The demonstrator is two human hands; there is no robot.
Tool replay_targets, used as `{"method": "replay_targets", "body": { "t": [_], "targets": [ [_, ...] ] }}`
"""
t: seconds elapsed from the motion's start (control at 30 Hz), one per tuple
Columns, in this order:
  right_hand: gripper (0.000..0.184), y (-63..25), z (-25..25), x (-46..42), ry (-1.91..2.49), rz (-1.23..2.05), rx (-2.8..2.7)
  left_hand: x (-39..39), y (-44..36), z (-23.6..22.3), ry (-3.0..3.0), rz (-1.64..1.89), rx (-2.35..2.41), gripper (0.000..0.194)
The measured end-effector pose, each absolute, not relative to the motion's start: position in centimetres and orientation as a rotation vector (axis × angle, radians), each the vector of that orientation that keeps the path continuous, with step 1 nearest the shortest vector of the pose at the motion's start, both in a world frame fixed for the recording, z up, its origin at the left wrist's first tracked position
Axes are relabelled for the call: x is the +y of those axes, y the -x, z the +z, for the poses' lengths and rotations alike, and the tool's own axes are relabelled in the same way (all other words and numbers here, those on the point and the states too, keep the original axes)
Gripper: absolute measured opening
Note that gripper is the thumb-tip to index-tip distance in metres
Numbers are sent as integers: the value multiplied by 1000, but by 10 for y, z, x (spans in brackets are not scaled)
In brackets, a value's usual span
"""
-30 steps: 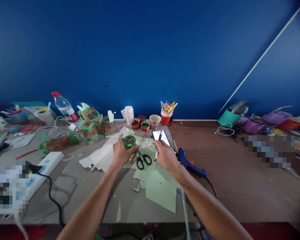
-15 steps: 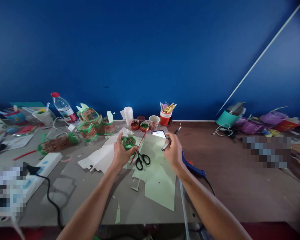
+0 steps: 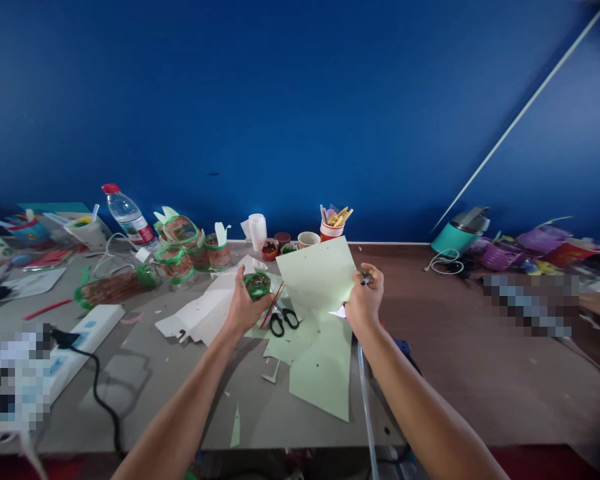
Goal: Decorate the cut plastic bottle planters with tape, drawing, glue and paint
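Observation:
My left hand (image 3: 243, 303) is wrapped round a small cup (image 3: 258, 287) with a green rim and a brownish inside. In my right hand (image 3: 365, 300) are a dark pen (image 3: 365, 279) and the right edge of a pale green paper sheet (image 3: 316, 272), which is tilted up off the table. Below it lies more pale green paper (image 3: 323, 380) with cut edges. Black-handled scissors (image 3: 284, 320) and a thin red stick (image 3: 272, 305) rest between my hands, close to the cup. The raised sheet hides part of the small cups behind it.
A white power strip (image 3: 87, 337) with a black cable is at left. Decorated green-rimmed jars (image 3: 175, 262) and a water bottle (image 3: 129, 217) stand at the back left. A red cup of clothespin-like pieces (image 3: 333, 230) and a teal cup (image 3: 455, 237) stand farther right.
My right hand has moved slightly right and lifted a pale green sheet, which now covers the phone. The pen has turned in its grip. My left hand stays on the cup.

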State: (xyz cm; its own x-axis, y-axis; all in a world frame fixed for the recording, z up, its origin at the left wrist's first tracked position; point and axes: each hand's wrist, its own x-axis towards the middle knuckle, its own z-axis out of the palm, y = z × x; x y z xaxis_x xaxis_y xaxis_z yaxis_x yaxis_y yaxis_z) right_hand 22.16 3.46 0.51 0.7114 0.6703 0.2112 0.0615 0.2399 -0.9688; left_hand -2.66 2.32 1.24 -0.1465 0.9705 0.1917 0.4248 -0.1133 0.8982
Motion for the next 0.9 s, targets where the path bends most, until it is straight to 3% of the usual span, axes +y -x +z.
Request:
{"method": "replay_targets", "body": {
  "t": [0.43, 0.67, 0.9],
  "targets": [
    [36, -214, 11, 30, 1212, 828, -603, 30, 31, 8, -1376, 1509, 1507, 88],
    [21, -190, 2, 17, 1400, 503, -1204, 36, 40, 7, -1425, 1561, 1661, 85],
    [28, -196, -4, 20, 1471, 465, -1111, 35, 47, 10, -1497, 1611, 1713, 77]
  ]
}}
